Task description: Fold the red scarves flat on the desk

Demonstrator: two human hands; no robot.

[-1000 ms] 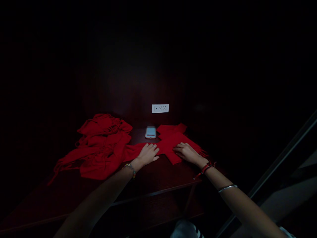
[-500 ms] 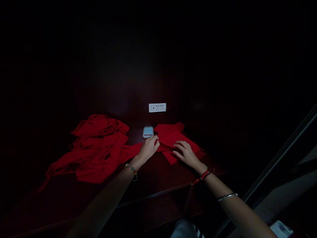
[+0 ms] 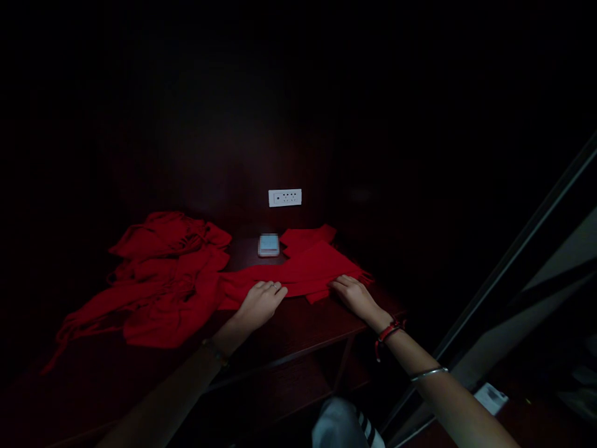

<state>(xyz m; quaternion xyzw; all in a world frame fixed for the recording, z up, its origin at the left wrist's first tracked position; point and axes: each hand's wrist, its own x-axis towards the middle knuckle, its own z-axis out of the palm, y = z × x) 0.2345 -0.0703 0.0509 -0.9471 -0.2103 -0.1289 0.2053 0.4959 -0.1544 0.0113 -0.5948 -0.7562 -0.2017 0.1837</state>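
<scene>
A red scarf [image 3: 298, 274] with a fringed right end lies stretched across the dark wooden shelf [image 3: 280, 339]. My left hand [image 3: 261, 303] has its fingers curled onto the near edge of the scarf's middle, closed on the cloth. Farther right, my right hand [image 3: 357, 297] grips the same near edge close to the fringe, fingers bent and their tips partly hidden. To the left the cloth runs into a crumpled heap of red scarves [image 3: 172, 280] with loose fringes. Behind the stretched part lies a phone [image 3: 269, 244] with its screen lit.
A white power socket [image 3: 285, 198] is set in the dark back wall. The shelf's front edge passes below my hands, with a lower board [image 3: 275, 398] under it. A pale metal-edged frame [image 3: 513, 267] slants along the right side. The surroundings are very dark.
Both hands have come down toward the shelf's front edge, and the left has slid back from the phone. The scarf's strip now lies wider and flatter. The view has shifted slightly right.
</scene>
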